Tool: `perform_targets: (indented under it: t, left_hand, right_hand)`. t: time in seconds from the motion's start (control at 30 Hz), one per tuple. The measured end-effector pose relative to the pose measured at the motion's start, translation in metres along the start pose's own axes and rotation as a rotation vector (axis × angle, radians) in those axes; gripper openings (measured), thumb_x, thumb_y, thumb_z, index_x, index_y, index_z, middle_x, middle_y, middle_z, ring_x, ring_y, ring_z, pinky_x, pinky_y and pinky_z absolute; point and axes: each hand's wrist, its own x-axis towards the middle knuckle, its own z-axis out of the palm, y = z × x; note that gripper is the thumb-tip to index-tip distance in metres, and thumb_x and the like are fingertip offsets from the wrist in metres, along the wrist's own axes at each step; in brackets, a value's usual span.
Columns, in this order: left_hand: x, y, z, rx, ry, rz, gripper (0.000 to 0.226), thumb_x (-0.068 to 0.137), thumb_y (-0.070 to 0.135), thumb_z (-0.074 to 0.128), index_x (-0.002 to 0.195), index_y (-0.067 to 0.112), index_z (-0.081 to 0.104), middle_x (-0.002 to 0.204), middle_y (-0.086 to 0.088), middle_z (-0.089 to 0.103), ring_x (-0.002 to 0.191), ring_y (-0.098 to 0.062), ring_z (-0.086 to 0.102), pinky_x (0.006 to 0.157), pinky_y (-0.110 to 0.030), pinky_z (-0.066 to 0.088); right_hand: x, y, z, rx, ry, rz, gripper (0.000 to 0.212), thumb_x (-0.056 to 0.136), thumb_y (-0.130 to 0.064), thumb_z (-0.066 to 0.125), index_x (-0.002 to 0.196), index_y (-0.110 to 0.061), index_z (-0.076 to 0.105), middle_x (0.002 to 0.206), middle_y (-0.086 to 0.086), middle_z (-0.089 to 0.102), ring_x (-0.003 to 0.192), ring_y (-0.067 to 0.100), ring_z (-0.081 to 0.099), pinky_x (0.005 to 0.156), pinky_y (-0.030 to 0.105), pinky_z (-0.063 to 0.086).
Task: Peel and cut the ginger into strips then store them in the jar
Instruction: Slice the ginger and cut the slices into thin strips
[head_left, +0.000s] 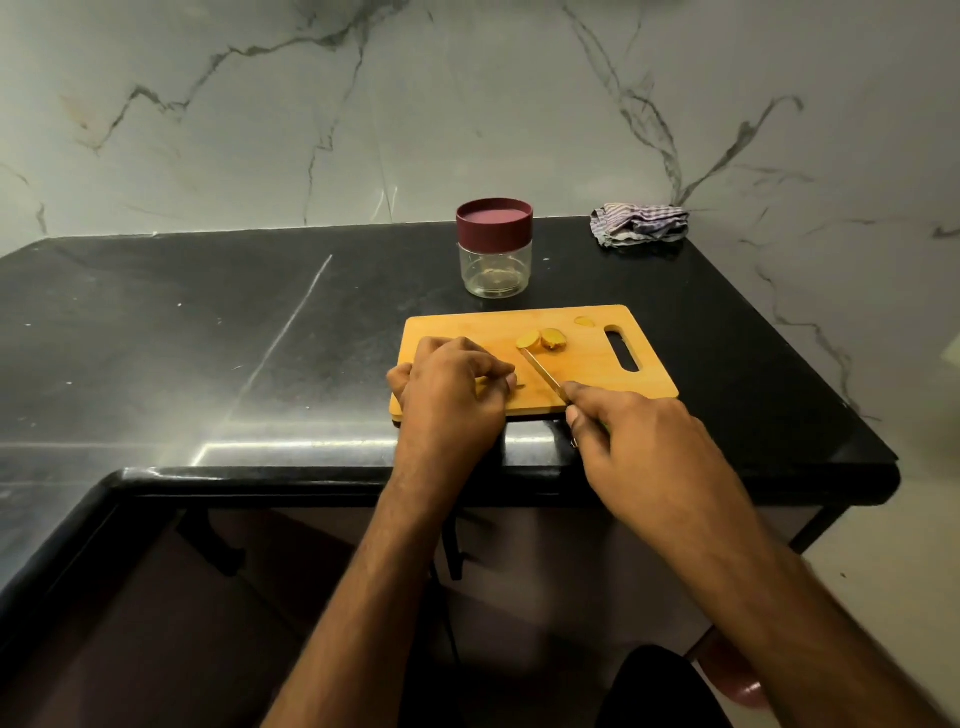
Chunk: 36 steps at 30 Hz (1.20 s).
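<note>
Yellow ginger slices (541, 339) lie mid cutting board (597, 322), beyond both hands; left hand (452, 387) pinches another piece, right hand (639, 441) grips the knife (543, 371).

Your left hand (452, 387) lies knuckles up, fingers curled down with the tips tucked under toward the right; what they pinch is hidden. Its forearm runs back toward you and slightly left, wrist nearly straight. Your right hand (641, 441) sits nearer and to the right, grip closed around a knife (543, 371), forefinger stretched forward along its top and thumb against the side. That forearm comes in from the near right, angled toward the left hand. Both arms are bare.
</note>
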Motion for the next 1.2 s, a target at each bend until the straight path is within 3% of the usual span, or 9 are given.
perform_targets:
  t: [0.3, 0.43, 0.73, 1.2]
  left_hand:
    - [0.001, -0.002, 0.001, 0.01, -0.006, 0.008, 0.014, 0.091, 0.035, 0.07, 0.102, 0.032, 0.078, 0.105, 0.019, 0.067, 0.117, -0.002, 0.037, 0.086, -0.029, 0.014]
    - [0.001, -0.003, 0.001, 0.005, 0.0, 0.012, 0.013, 0.091, 0.034, 0.071, 0.101, 0.032, 0.078, 0.103, 0.02, 0.068, 0.117, -0.003, 0.039, 0.086, -0.03, 0.015]
    - [0.003, -0.001, -0.002, 0.014, 0.0, -0.001, 0.012, 0.089, 0.034, 0.073, 0.099, 0.032, 0.079, 0.096, 0.023, 0.063, 0.115, -0.003, 0.041, 0.082, -0.029, 0.014]
    - [0.001, 0.003, -0.003, -0.003, -0.012, -0.051, 0.013, 0.091, 0.039, 0.07, 0.103, 0.035, 0.074, 0.11, 0.018, 0.065, 0.122, -0.007, 0.039, 0.089, -0.033, 0.016]
  right_hand:
    - [-0.005, -0.004, 0.003, 0.093, -0.041, -0.032, 0.039, 0.1, -0.043, 0.039, 0.137, -0.04, 0.047, 0.099, -0.007, 0.066, 0.088, 0.01, 0.061, 0.078, 0.03, 0.053]
    - [-0.005, -0.006, 0.006, 0.071, -0.037, -0.034, 0.039, 0.1, -0.042, 0.04, 0.138, -0.041, 0.047, 0.108, -0.005, 0.066, 0.094, 0.013, 0.059, 0.077, 0.029, 0.051]
    - [0.02, -0.016, 0.011, -0.058, -0.079, -0.017, 0.036, 0.102, -0.037, 0.037, 0.137, -0.043, 0.045, 0.101, -0.003, 0.063, 0.083, 0.014, 0.054, 0.066, 0.031, 0.048]
    - [-0.001, 0.005, -0.001, -0.137, -0.051, 0.037, 0.039, 0.097, -0.05, 0.041, 0.137, -0.051, 0.041, 0.105, -0.008, 0.063, 0.096, 0.016, 0.057, 0.071, 0.031, 0.046]
